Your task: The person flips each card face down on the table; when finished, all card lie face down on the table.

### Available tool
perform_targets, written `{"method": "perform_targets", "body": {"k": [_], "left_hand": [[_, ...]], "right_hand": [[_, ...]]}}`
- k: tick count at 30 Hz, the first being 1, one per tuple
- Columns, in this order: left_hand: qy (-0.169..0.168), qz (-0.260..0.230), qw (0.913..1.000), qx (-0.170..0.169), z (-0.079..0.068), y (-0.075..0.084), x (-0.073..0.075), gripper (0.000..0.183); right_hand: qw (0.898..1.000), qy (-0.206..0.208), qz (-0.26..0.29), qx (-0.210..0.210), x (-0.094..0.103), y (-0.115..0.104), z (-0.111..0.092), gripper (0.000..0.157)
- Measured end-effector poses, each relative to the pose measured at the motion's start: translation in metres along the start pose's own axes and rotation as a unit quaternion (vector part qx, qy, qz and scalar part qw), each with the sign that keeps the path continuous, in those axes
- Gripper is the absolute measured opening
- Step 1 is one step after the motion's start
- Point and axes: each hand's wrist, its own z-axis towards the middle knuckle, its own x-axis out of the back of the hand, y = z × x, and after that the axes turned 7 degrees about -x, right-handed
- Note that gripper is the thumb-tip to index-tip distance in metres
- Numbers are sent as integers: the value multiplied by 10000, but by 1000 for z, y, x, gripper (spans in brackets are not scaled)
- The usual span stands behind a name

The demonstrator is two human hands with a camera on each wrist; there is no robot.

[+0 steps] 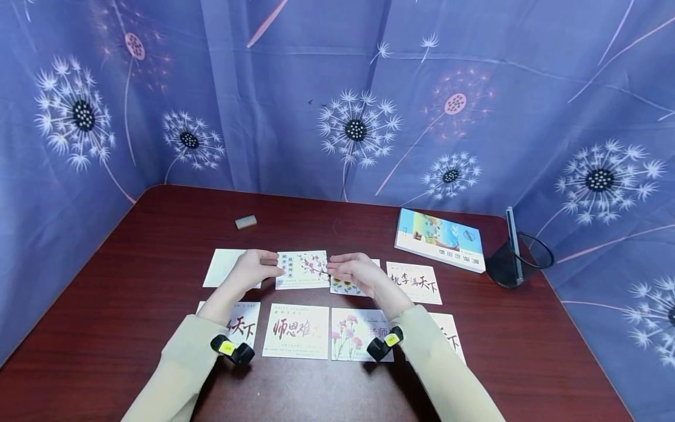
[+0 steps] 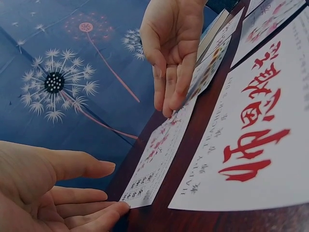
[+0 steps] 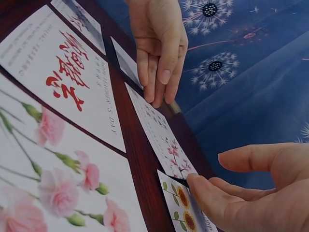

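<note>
A card with pink plum blossoms (image 1: 306, 278) lies flat in the back row on the table. At its left edge, my left hand (image 1: 249, 272) touches it with extended fingertips, the thumb held apart. My right hand (image 1: 361, 272) has its straight fingers at the card's right edge, above a sunflower card (image 1: 345, 287) that it partly covers. In the right wrist view, the sunflowers (image 3: 186, 208) show just below the right fingertips. Under the left hand lies a plain white card (image 1: 221, 266), partly hidden.
The front row holds a red-lettered card (image 1: 297, 334), a carnation card (image 1: 350, 346) and others partly under my forearms. Another lettered card (image 1: 413, 281) ends the back row. Behind are an eraser-like block (image 1: 245, 222), a book (image 1: 440, 237) and a black mesh pen holder (image 1: 503, 266).
</note>
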Motion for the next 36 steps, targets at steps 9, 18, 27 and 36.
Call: {"method": "perform_targets", "body": {"k": [9, 18, 27, 36], "left_hand": [[42, 7, 10000, -39, 1, -2, 0, 52], [27, -53, 9999, -90, 2, -2, -1, 53], [68, -158, 9998, -111, 3, -2, -3, 51], [646, 254, 9956, -632, 7, 7, -14, 51]], "right_hand": [[9995, 118, 273, 76, 1, 2, 1, 50], [9992, 161, 353, 94, -1, 2, 3, 53], [9996, 204, 184, 92, -13, 2, 7, 55], [9981, 351, 455, 243, -19, -2, 3, 52]]}}
